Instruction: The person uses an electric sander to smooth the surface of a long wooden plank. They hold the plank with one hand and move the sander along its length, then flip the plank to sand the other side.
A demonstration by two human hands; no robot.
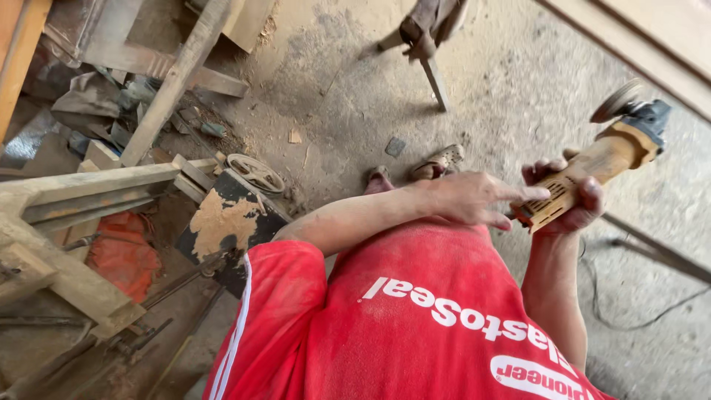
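Above the dusty floor (355,96), your right hand (566,200) grips the grinder (592,167), left fingers (518,194) touching its rear, grinding not begun.

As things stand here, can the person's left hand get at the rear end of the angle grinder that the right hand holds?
Probably yes. The left hand reaches across the body, its fingers already at the rear end of the angle grinder, which the right hand grips around the body. Nothing lies between them.
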